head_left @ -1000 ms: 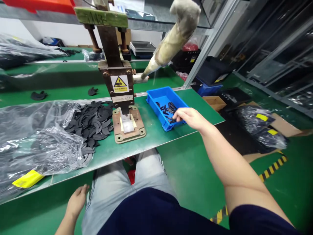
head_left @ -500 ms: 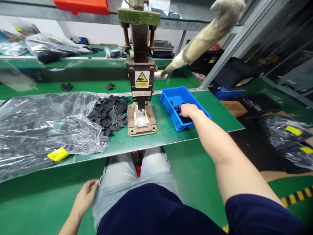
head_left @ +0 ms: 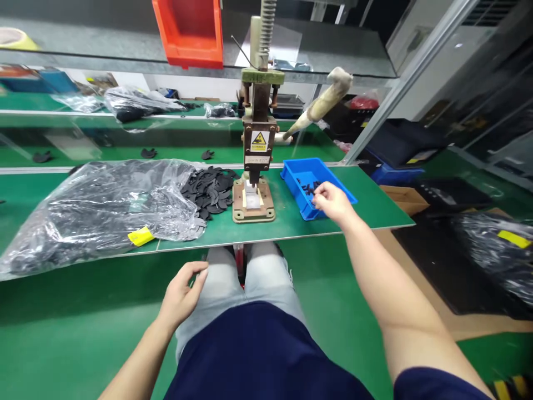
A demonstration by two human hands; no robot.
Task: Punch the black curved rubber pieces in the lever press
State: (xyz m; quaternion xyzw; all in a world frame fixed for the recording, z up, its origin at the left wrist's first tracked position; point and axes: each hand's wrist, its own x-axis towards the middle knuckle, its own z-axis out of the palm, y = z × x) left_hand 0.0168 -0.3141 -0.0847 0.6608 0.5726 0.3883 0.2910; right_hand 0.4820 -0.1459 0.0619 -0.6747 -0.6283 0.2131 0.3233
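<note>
My right hand (head_left: 332, 203) is over the near side of the blue bin (head_left: 346, 193), thumb and fingertips pinched together. A small black part shows at the fingertips, its shape mostly hidden. More small black parts (head_left: 307, 188) lie in the bin. Above my left thigh, short of the table edge, is my left hand (head_left: 183, 291), fingers bent, thumb apart, nothing visible in it. Between the bin and a pile of flat curved black pieces (head_left: 210, 191) stands a hand press (head_left: 257, 150), its ram above a metal fixture (head_left: 252, 201) on the base.
A clear plastic bag (head_left: 112, 205) of black pieces lies left of the pile. The press lever (head_left: 318, 108) sticks out up and to the right. An orange bin (head_left: 189, 39) sits on the shelf above. Loose black pieces (head_left: 149, 153) lie behind the table's back rail.
My right hand has risen a little out of the parts in the blue bin. My left hand has come up from beside my thigh toward the table edge. The view has tilted up.
</note>
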